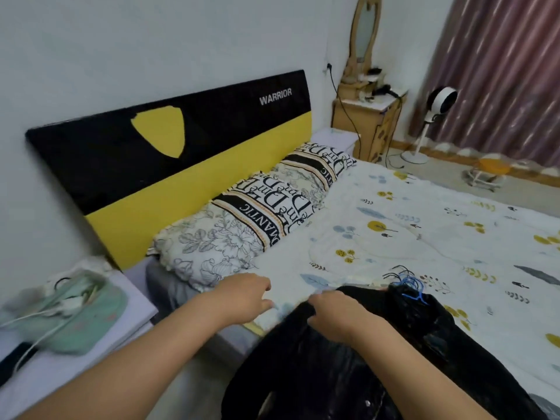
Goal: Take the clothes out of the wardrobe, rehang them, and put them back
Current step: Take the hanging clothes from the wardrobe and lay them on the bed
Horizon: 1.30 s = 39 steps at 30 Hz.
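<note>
A heap of black clothes (378, 353) lies on the near edge of the bed (424, 231), hanging partly over it. Several hanger hooks (407, 283), black and blue, stick out at the far end of the heap. My right hand (330, 313) grips a fold of the black fabric at the heap's left side. My left hand (245, 295) hovers over the bed edge just left of the clothes, fingers loosely curled, holding nothing. The wardrobe is out of view.
Two patterned pillows (251, 219) lie against a black and yellow headboard (169, 153). A nightstand (72, 353) at the left carries a green pouch (78, 310) and a white cable. A dresser with mirror (366, 116), a standing fan (439, 107) and curtains (500, 71) are across the room.
</note>
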Tool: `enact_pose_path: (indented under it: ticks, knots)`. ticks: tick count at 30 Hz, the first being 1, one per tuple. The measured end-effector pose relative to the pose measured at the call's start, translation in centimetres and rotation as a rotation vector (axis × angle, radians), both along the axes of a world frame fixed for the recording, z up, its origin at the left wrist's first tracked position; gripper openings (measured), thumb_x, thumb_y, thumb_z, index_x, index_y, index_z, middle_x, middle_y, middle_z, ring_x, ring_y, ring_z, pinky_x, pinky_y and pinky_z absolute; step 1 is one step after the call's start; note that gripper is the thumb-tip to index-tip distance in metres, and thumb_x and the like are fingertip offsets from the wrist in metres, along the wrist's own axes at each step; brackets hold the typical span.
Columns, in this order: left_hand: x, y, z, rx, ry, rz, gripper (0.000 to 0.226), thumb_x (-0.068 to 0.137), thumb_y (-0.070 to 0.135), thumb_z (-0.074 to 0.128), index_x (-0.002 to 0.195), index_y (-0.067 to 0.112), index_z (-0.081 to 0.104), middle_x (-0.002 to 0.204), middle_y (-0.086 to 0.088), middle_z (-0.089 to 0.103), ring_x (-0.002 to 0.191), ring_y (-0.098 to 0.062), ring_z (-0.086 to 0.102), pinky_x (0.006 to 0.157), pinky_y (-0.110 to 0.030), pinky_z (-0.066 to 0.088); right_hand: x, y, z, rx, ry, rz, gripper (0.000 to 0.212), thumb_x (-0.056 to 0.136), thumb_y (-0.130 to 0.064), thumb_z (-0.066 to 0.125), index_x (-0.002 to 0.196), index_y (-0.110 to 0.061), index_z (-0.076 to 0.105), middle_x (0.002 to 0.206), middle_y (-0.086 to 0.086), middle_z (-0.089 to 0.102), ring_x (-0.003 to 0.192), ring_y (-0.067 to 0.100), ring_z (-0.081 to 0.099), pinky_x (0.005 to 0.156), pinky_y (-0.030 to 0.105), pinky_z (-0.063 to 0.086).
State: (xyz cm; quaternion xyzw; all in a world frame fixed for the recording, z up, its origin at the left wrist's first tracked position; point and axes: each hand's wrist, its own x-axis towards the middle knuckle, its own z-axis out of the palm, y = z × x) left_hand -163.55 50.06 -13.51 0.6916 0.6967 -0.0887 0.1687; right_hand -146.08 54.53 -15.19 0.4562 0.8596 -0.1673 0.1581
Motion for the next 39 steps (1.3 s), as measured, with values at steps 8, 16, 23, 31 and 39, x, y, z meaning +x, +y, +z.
enact_pose_path:
  ticks: [8, 16, 23, 31, 39]
  knots:
    - [-4.3, -8.7, 5.0, -0.010, 0.005, 0.298, 0.049, 0.093, 0.040, 0.048, 0.135, 0.016, 0.041, 0.135, -0.009, 0.048, 0.121, -0.026, 0.047, 0.095, -0.032, 0.040, -7.3, -2.1, 5.1, 0.126, 0.006, 0.395, 0.044, 0.096, -0.032, 0.045, 0.134, -0.010, 0.042, 0.133, 0.014, 0.048, 0.121, 0.032, 0.047, 0.097, 0.039, 0.041]
    - [-4.5, -20.1, 6.2, -0.055, 0.000, 0.656, 0.053, 0.092, 0.042, 0.049, 0.135, 0.014, 0.039, 0.136, -0.010, 0.047, 0.120, -0.027, 0.048, 0.100, -0.039, 0.040, -12.4, -8.0, 8.5, 0.166, 0.040, 0.758, 0.041, 0.096, -0.027, 0.044, 0.134, -0.011, 0.042, 0.134, 0.014, 0.047, 0.121, 0.032, 0.048, 0.097, 0.040, 0.043]
    - [-4.9, -32.3, 6.6, -0.062, -0.057, 0.908, 0.058, 0.093, 0.043, 0.048, 0.142, 0.016, 0.031, 0.144, -0.007, 0.039, 0.129, -0.023, 0.040, 0.104, -0.031, 0.033, -18.2, -18.3, 10.2, 0.173, 0.089, 1.025, 0.044, 0.095, -0.029, 0.045, 0.135, -0.013, 0.039, 0.136, 0.013, 0.045, 0.121, 0.032, 0.047, 0.095, 0.038, 0.042]
    - [-7.7, -48.7, 6.9, -0.017, -0.063, 1.191, 0.059, 0.092, 0.042, 0.050, 0.142, 0.016, 0.030, 0.148, -0.005, 0.034, 0.133, -0.022, 0.036, 0.108, -0.032, 0.032, -25.7, -34.1, 11.7, 0.191, 0.225, 1.280, 0.041, 0.095, -0.023, 0.047, 0.135, -0.015, 0.039, 0.134, 0.011, 0.048, 0.119, 0.030, 0.049, 0.098, 0.041, 0.044]
    - [-9.2, -65.5, 8.8, 0.077, -0.108, 1.530, 0.057, 0.091, 0.040, 0.052, 0.139, 0.017, 0.032, 0.139, -0.004, 0.045, 0.122, -0.020, 0.046, 0.103, -0.032, 0.039, -31.0, -50.7, 12.5, 0.084, 0.315, 1.513, 0.047, 0.096, -0.030, 0.045, 0.139, -0.013, 0.035, 0.136, 0.012, 0.043, 0.125, 0.031, 0.041, 0.102, 0.041, 0.039]
